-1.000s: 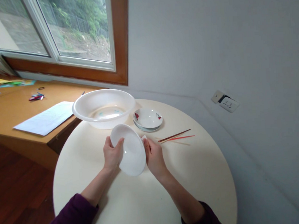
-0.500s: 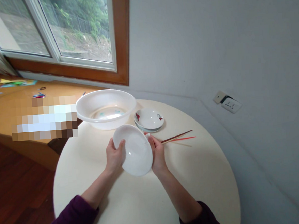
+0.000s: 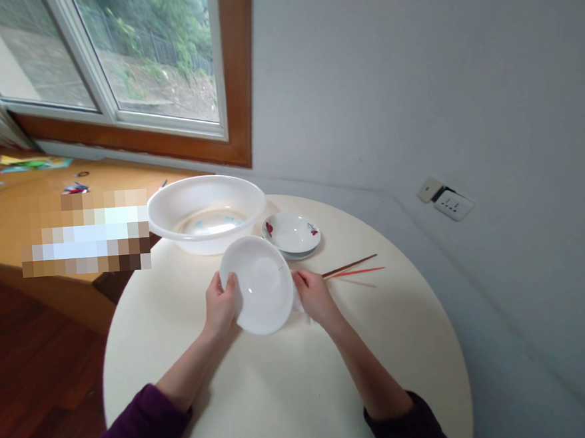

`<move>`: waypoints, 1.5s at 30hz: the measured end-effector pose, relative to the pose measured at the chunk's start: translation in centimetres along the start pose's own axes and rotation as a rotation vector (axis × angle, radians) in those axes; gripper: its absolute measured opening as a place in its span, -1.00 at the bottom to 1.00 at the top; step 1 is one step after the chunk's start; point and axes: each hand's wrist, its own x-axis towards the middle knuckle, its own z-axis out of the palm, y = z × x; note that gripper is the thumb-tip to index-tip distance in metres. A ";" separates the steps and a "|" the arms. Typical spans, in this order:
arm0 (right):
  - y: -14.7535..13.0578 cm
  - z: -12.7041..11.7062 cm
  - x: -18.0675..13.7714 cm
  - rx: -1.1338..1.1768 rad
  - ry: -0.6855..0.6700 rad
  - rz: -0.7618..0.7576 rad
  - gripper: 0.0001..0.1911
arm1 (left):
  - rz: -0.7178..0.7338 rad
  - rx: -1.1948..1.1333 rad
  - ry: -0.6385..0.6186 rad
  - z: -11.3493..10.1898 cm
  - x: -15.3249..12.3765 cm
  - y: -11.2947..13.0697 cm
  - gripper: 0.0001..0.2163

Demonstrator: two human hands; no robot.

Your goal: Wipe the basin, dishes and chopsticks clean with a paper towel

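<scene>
My left hand [image 3: 221, 304] grips the left edge of a white plate [image 3: 257, 291], its thumb lying on the near face. The plate is held up tilted above the table, its broad plain white face towards me. At its right edge is my right hand [image 3: 318, 297], fingers pinched together on a thin white cloth [image 3: 299, 304], which might be a tissue. Part of the cloth hangs below the fingers, and part is hidden behind the plate. Just beyond the hands sit stacked dishes [image 3: 293, 232], the top one with red flowers inside.
A large white plastic basin [image 3: 208, 241] stands at the back left of the round white table [image 3: 265, 408]. Several chopsticks [image 3: 356, 264] lie to the right of my right hand. A wooden desk [image 3: 119, 171] stands by the window; a wall with a socket [image 3: 452, 204] is on the right.
My right hand has drawn slightly right and down from behind the plate's rim, bringing more of the white cloth into view. The plate has shifted a little up and left.
</scene>
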 end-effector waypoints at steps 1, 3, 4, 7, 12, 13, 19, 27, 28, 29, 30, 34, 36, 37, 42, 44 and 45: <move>0.0 -0.3 0.0 -0.015 0.001 -0.008 -0.65 | -0.017 -0.001 0.009 0.0 0.1 0.0 -0.69; 0.0 -0.7 -0.3 -0.016 -0.030 -0.019 -0.63 | -0.041 -0.006 0.019 -0.1 0.2 0.1 -0.69; -0.1 -0.9 -0.5 0.001 -0.060 -0.019 -0.60 | -0.048 -0.010 0.021 -0.1 0.2 0.0 -0.70; -0.3 -1.1 -1.8 0.077 -0.160 -0.006 -0.52 | -0.046 -0.025 0.030 -0.1 0.3 -0.2 -0.74; -0.2 0.0 -3.9 0.026 -0.273 -0.013 -0.53 | 0.011 0.026 0.014 0.0 0.2 -0.5 -0.78; -0.1 0.3 -4.1 0.007 -0.274 -0.005 -0.53 | 0.032 0.046 0.009 -0.1 0.2 -0.5 -0.79; 1.8 2.0 -4.5 -0.035 -0.153 0.061 -0.53 | 0.147 0.124 -0.012 -0.5 0.3 -0.5 -0.82; 3.6 2.7 -4.5 0.032 0.024 0.092 -0.44 | 0.230 0.055 -0.063 -0.2 -0.2 0.1 -0.74; 3.6 2.7 -4.5 0.047 0.045 0.093 -0.43 | 0.235 0.029 -0.075 -0.2 -0.2 0.1 -0.72; 3.6 2.7 -4.4 0.061 0.065 0.100 -0.42 | 0.224 0.003 -0.094 -0.2 -0.2 0.0 -0.69; 3.6 2.8 -4.4 0.077 0.084 0.109 -0.41 | 0.201 -0.020 -0.116 -0.3 -0.2 -0.1 -0.66; 3.3 2.9 -4.0 0.151 0.170 0.133 -0.38 | 0.104 -0.070 -0.177 -0.4 -0.4 -0.3 -0.58; 3.3 3.0 -3.7 0.169 0.225 0.128 -0.38 | 0.101 -0.104 -0.203 -0.3 -0.5 -0.3 -0.58; 3.4 3.0 -3.4 0.168 0.255 0.127 -0.38 | 0.105 -0.130 -0.225 -0.2 -0.6 -0.2 -0.59; 3.9 2.9 -1.1 0.144 0.421 0.116 -0.44 | 0.106 -0.207 -0.330 0.2 -0.6 0.1 -0.61; 4.3 2.9 0.1 0.151 0.469 0.084 -0.48 | 0.097 -0.193 -0.327 0.2 -0.6 0.1 -0.61; 4.5 3.0 0.6 0.150 0.486 0.070 -0.50 | 0.097 -0.185 -0.323 0.2 -0.6 0.1 -0.61</move>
